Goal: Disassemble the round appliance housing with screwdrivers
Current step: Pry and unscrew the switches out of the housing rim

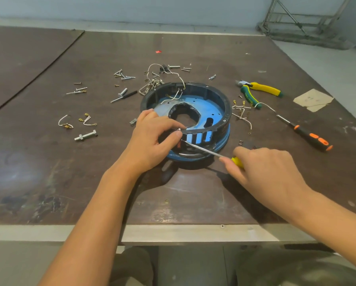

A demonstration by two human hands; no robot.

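1. The round housing (186,118) sits mid-table (49,162); the left hand (152,139) grips its near rim.
2. The right hand (261,168) holds the yellow screwdriver (210,152), tip at the side wall.
3. Likely next: seat the tip, turn steadily.

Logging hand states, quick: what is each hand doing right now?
Left hand: closed, gripping the near rim of the round housing.
Right hand: closed, holding the yellow screwdriver, tip at the housing.
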